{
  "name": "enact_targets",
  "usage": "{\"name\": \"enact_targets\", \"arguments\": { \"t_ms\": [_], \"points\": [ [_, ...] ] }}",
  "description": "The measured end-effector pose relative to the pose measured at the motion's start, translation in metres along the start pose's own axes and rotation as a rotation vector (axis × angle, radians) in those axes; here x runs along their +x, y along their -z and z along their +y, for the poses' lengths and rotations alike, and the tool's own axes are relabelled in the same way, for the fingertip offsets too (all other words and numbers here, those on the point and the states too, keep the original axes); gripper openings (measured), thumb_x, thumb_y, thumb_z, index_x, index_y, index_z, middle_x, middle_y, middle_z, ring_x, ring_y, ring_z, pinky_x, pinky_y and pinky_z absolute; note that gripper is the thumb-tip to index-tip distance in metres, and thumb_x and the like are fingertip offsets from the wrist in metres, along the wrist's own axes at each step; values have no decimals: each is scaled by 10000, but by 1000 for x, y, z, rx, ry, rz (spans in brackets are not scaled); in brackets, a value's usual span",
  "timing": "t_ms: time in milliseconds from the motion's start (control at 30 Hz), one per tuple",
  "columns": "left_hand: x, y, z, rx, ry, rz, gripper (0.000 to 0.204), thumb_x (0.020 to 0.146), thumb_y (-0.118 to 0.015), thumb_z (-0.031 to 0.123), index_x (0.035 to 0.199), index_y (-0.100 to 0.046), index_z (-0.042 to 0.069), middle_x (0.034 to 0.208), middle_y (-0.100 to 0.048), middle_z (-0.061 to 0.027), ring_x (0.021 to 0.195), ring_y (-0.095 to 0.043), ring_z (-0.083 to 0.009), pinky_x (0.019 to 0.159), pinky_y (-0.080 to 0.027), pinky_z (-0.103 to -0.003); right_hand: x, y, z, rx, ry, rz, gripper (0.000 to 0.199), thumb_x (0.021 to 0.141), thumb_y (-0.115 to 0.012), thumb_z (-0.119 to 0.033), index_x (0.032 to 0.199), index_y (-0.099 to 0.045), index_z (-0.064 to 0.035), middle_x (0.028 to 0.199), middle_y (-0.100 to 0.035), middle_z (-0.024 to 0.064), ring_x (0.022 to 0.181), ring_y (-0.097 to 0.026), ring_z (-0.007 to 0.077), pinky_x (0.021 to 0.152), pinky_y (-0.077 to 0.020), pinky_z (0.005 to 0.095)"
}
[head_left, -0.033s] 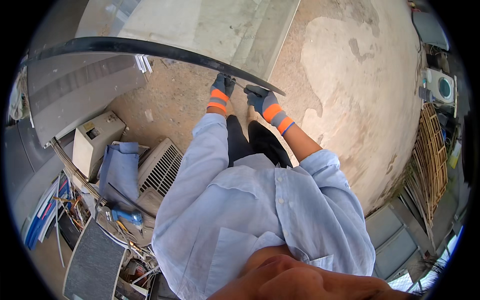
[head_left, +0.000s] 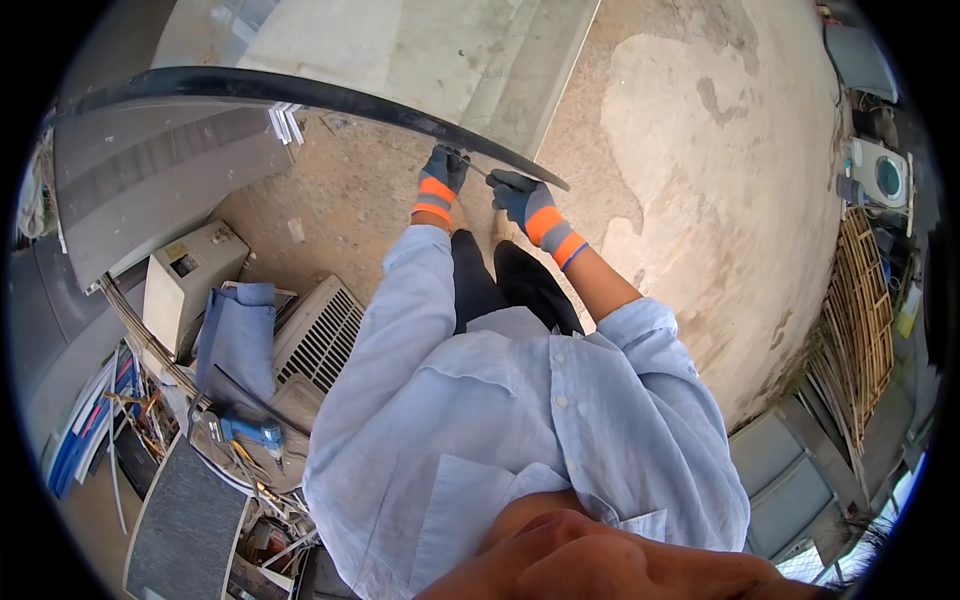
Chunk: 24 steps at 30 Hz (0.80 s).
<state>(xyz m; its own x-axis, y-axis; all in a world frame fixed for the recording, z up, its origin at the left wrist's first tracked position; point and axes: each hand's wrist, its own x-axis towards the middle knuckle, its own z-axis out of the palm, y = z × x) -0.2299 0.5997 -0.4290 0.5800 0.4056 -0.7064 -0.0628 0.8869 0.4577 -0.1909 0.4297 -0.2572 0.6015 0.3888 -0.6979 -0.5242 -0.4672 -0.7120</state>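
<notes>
A long black edge strip (head_left: 300, 92) bows across the view in front of me, along a large panel. Both my hands wear dark gloves with orange and grey cuffs. My right hand (head_left: 515, 195) is closed around what looks like a screwdriver (head_left: 478, 170); its thin shaft points up and left, toward my left hand, just under the strip. My left hand (head_left: 445, 170) is closed at the near side of the strip, by the shaft's tip. What its fingers hold is hidden. The handle is mostly covered by my right glove.
To my left stand a white box-shaped unit (head_left: 188, 285), a blue-grey cloth (head_left: 238, 335) and a slatted grille panel (head_left: 325, 335). A blue power drill (head_left: 250, 432) lies among loose tools. On the right are a bamboo rack (head_left: 862, 320) and a front-loading washing machine (head_left: 885, 175).
The left part of the black strip sits slightly higher in the view. Both hands stay in nearly the same place, with the same grip.
</notes>
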Motion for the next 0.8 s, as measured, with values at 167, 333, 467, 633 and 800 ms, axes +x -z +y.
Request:
{"name": "enact_targets", "arguments": {
  "t_ms": [167,333,467,633,800],
  "points": [
    [24,15,-3,-53,91,-11,169,1017,-576,203,873,-605,122,733,-563,-31,673,-532,-179,902,-528,-502,-13,1,-10,-881,408,77,381,981,-541,-220,1356,-593,-183,1097,-708,180,940,-685,352,756,-534,455],
    [30,21,-11,-102,118,64,98,1017,-581,205,949,-625,151,818,-621,-16,733,-591,-172,955,-510,-541,-16,8,-11,-1111,357,0,437,988,-518,-260,1424,-498,-245,975,-679,190,883,-655,396,756,-522,500],
    [25,19,-11,-109,109,-11,76,1014,-598,227,989,-635,166,884,-653,2,784,-620,-167,959,-505,-580,-3,17,10,-1083,366,9,407,977,-535,-261,1382,-530,-235,942,-688,183,850,-658,398,741,-524,500],
    [21,18,-4,-84,128,-12,90,1005,-622,253,1001,-643,166,938,-669,0,853,-647,-166,941,-538,-552,18,24,43,-1045,480,112,393,964,-550,-256,1356,-555,-222,900,-696,185,846,-661,402,745,-525,504],
    [14,15,-8,-89,67,-19,123,991,-651,229,1070,-648,135,1000,-688,-32,916,-670,-192,876,-602,-427,24,25,49,-991,546,96,382,955,-564,-245,1332,-585,-194,972,-713,194,860,-668,397,770,-537,482]
  ]
}}
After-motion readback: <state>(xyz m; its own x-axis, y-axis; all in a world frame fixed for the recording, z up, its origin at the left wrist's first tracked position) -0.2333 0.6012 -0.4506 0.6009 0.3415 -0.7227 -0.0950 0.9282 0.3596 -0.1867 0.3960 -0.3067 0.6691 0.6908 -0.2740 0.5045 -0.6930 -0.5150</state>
